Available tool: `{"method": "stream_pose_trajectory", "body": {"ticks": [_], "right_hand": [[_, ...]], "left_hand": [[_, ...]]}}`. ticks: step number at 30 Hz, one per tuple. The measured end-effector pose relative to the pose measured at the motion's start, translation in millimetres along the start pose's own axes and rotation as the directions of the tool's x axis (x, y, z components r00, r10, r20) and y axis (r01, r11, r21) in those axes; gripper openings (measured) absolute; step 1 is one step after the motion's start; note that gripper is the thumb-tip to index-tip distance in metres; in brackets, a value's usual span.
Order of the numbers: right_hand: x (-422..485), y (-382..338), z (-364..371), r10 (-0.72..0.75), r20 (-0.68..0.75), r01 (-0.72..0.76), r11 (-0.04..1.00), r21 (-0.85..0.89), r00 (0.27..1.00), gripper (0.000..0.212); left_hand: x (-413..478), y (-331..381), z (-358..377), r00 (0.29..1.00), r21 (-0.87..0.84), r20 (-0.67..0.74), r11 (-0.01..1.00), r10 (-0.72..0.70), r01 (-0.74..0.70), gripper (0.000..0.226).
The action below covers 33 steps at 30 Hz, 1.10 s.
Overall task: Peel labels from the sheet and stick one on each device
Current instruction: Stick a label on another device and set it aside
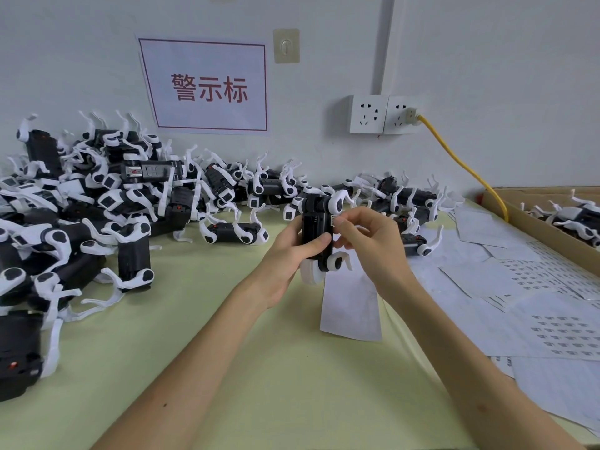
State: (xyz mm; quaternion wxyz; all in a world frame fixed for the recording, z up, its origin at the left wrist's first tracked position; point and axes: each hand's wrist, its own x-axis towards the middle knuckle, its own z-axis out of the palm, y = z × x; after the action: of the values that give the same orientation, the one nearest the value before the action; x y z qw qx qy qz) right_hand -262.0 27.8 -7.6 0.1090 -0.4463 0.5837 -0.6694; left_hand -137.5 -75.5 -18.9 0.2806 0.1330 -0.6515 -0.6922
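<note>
pale green table (227, 336): black-and-white devices (81, 206) heaped along left and back. label sheets (535, 287) overlapping at right. open cardboard box (532, 222) just beyond them, far right.

The device (316, 232) has a matt black plastic body and smooth white plastic legs. The bench (227, 336) has a smooth, matt pale green covering. The label sheets (552, 319) are thin white paper with a faint sheen. The box (552, 240) is dull brown cardboard.

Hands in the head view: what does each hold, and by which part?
The left hand grips a device upright around its black body. The right hand pinches what looks like a small label at the device's upper right edge.
</note>
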Motion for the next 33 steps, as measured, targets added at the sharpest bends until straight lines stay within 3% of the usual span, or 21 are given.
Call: {"method": "stream_pose_trajectory", "body": {"ticks": [7,12,18,24,33], "right_hand": [[0.8,1.0,1.0,-0.012,-0.002,0.012,0.999,-0.037,1.0,0.014],[0.9,1.9,0.1,-0.009,-0.006,0.008,0.999,-0.044,1.0,0.014],[1.1,2.3,-0.3,-0.004,-0.015,0.003,0.998,-0.06,1.0,0.015],[1.2,2.4,1.0,0.01,-0.03,-0.012,0.998,-0.063,0.999,0.016],[0.5,1.6,1.3,0.034,-0.055,-0.038,0.997,-0.065,0.998,0.018]], "left_hand": [[-0.1,0.0,-1.5,1.0,0.027,0.001,1.0,-0.001,0.001,0.036],[-1.1,1.4,0.9,1.0,0.026,0.003,1.0,0.011,-0.011,0.051],[-0.4,-0.4,-0.2,1.0,0.041,-0.003,0.999,0.025,-0.025,0.052],[1.1,-1.6,-1.2,0.999,0.063,-0.012,0.998,0.03,-0.03,0.037],[0.0,0.3,1.5,0.998,0.046,0.001,0.997,0.056,-0.056,0.035]]}}
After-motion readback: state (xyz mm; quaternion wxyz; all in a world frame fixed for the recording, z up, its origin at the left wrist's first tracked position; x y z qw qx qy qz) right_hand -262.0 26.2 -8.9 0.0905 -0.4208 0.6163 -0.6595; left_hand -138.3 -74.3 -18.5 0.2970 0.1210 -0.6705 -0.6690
